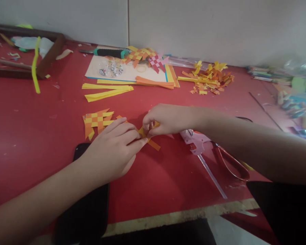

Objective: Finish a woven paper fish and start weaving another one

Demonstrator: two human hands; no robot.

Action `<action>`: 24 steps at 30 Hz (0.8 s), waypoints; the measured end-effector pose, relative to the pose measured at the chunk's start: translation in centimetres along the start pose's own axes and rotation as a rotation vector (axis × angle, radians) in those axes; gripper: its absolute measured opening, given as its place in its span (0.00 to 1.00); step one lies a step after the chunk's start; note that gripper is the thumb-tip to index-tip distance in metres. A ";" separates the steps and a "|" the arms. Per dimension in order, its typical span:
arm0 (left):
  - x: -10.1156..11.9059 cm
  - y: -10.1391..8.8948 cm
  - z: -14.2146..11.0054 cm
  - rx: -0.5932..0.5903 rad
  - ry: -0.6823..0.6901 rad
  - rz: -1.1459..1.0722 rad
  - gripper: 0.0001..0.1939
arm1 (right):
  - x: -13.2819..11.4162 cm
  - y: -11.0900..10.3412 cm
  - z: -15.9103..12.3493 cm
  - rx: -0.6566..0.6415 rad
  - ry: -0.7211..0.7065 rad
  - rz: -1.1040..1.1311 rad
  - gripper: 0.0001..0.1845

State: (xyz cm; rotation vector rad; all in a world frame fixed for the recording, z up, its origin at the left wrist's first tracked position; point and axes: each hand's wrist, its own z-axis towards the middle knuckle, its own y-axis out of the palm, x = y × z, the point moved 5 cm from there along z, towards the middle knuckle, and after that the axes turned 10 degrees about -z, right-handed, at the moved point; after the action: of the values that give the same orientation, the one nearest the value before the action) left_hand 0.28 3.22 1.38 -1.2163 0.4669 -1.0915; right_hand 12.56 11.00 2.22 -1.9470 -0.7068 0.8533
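Strips (pixel 154 145) — orange (some yellow) — touch left hand (pixel 117 148), right hand (pixel 167 118).

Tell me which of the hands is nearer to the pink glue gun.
Right: the right hand is just left of and beyond the pink glue gun; the left hand is farther off to its left.

Over the red table (pixel 168 177), the left hand (pixel 117 149) and the right hand (pixel 159 119) are both bare, with slender fingers and softly rounded knuckles. The left hand has short nails. The wrists are narrow and uncovered, and each forearm widens smoothly away from the wrist, with its visible length bare. To the right of the table's near edge, beneath the right forearm, lies plain black clothing (pixel 285 211). A dark shape (pixel 163 234) below that edge is too dim to identify.
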 end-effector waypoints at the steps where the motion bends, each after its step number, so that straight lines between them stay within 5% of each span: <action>1: 0.0 -0.1 0.0 -0.002 0.001 0.003 0.17 | 0.0 0.0 0.0 0.002 -0.004 0.004 0.09; 24: 0.5 -0.1 -0.1 -0.032 -0.004 0.047 0.19 | -0.1 0.0 -0.6 0.038 0.075 -0.039 0.12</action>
State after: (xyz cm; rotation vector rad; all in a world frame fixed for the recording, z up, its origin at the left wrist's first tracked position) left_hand 0.35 2.76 1.59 -1.2295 0.5100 -1.0448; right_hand 13.03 10.63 2.47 -1.9150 -0.6775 0.7607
